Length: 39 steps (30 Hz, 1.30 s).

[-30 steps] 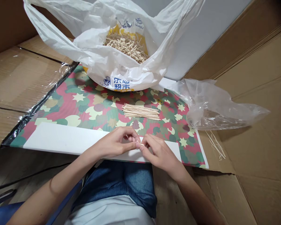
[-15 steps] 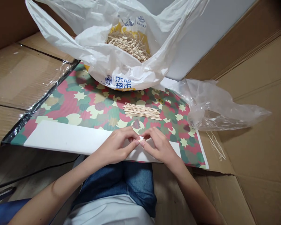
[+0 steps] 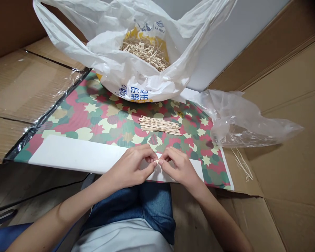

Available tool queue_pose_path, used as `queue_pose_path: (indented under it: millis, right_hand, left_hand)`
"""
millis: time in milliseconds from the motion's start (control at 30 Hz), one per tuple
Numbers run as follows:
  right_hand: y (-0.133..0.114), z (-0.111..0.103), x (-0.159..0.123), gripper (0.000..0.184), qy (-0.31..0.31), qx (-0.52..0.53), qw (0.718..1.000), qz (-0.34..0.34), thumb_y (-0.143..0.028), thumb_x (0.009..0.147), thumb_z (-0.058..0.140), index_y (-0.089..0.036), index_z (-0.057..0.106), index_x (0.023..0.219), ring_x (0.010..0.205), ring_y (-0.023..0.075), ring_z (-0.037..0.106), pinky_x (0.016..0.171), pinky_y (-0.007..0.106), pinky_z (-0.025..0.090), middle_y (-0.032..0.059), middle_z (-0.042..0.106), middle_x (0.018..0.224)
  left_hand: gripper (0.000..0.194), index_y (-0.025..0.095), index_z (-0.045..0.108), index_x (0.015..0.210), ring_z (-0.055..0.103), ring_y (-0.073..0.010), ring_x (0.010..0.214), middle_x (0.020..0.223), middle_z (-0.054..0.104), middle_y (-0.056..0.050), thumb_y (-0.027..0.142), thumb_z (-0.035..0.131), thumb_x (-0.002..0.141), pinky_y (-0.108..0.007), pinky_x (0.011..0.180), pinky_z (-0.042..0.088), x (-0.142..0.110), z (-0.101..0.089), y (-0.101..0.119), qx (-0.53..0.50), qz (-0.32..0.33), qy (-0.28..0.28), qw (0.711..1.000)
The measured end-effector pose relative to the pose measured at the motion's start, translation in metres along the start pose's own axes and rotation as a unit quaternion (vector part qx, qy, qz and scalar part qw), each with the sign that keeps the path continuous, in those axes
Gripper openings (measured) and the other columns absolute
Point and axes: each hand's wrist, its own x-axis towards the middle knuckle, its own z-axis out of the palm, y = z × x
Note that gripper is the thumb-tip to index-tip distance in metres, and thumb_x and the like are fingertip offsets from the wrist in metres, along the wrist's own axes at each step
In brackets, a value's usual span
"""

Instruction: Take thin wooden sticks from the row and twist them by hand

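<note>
Pale piece [image 3: 156,161]: small, partly hidden
Pose: pinched between left hand [image 3: 133,166] and right hand [image 3: 180,165]
Place: lower centre of frame

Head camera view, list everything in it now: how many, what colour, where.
shopping bag: one, white, yellow and blue, far side
short bits: many, tan, inside it
thin sticks: one bundle, beige, on the patterned sheet
patterned sheet: one, red, green, cream, middle
white strip: one, near edge
clear bag: one, far right corner
loose strands: a few, pale, right
cardboard: several pieces, brown, both sides
wall: one, pale grey, behind
jeans: one pair, blue, lower middle
shirt: one, pale, bottom
small piece: one visible, pale, between the fingertips
hands: two, left and right, near edge
</note>
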Motion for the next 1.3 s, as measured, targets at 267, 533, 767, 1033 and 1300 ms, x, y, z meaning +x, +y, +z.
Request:
queue_pose_path:
  millis: [267, 533, 767, 1033, 1300]
  right_hand:
    - [0.001, 0.001, 0.004, 0.01, -0.05, 0.177, 0.97, 0.157, -0.02, 0.076, 0.05, -0.019, 0.048, 0.066, 0.053, 0.0095, 0.047, 0.05, 0.021, 0.034, -0.0044, 0.051, 0.057]
    - [0.01, 0.008, 0.012, 0.008, -0.122, 0.392, 0.895, 0.174, -0.019, 0.074, 0.051, -0.017, 0.051, 0.066, 0.055, 0.0095, 0.049, 0.057, 0.021, 0.038, -0.0047, 0.051, 0.056]
    - [0.013, 0.002, 0.012, 0.017, -0.128, 0.377, 0.899, 0.18, -0.031, 0.085, 0.043, -0.018, 0.051, 0.078, 0.068, 0.0125, 0.052, 0.066, 0.025, 0.042, -0.0004, 0.053, 0.07]
    - [-0.013, 0.0, -0.002, 0.019, 0.098, -0.136, 0.982, -0.081, -0.024, 0.077, 0.055, -0.02, 0.048, 0.094, 0.087, 0.0225, 0.049, 0.075, 0.038, 0.039, 0.007, 0.056, 0.092]
    - [-0.019, 0.02, 0.001, 0.005, 0.153, -0.164, 0.971, -0.085, -0.016, 0.075, 0.05, -0.02, 0.049, 0.077, 0.077, 0.0211, 0.049, 0.068, 0.035, 0.037, 0.0048, 0.058, 0.075]
  left_hand:
    - [0.012, 0.015, 0.055, 0.09, 0.048, -0.0181, 0.08, 0.085, 0.054, -0.006, 0.018, 0.048, 0.081, -0.031, 0.071, 0.034, -0.001, 0.001, -0.004, 0.155, 0.123, 0.102, 0.975]
    - [0.01, 0.017, 0.058, 0.079, 0.045, -0.0162, 0.07, 0.074, 0.055, -0.004, 0.016, 0.048, 0.079, -0.032, 0.063, 0.028, -0.005, -0.004, -0.011, 0.28, 0.237, 0.081, 0.927]
    - [0.008, 0.017, 0.053, 0.067, 0.045, -0.0141, 0.066, 0.068, 0.052, -0.001, 0.016, 0.048, 0.074, -0.028, 0.063, 0.033, 0.001, -0.003, -0.007, 0.042, 0.117, 0.088, 0.988]
    - [0.005, 0.015, 0.051, 0.062, 0.046, -0.0109, 0.062, 0.061, 0.049, 0.003, 0.014, 0.051, 0.067, -0.023, 0.06, 0.036, 0.01, 0.008, -0.01, -0.341, -0.028, 0.073, 0.937]
    - [0.007, 0.016, 0.049, 0.062, 0.043, -0.0117, 0.061, 0.062, 0.047, 0.001, 0.019, 0.049, 0.068, -0.024, 0.058, 0.035, 0.007, 0.018, -0.007, -0.383, -0.057, 0.102, 0.916]
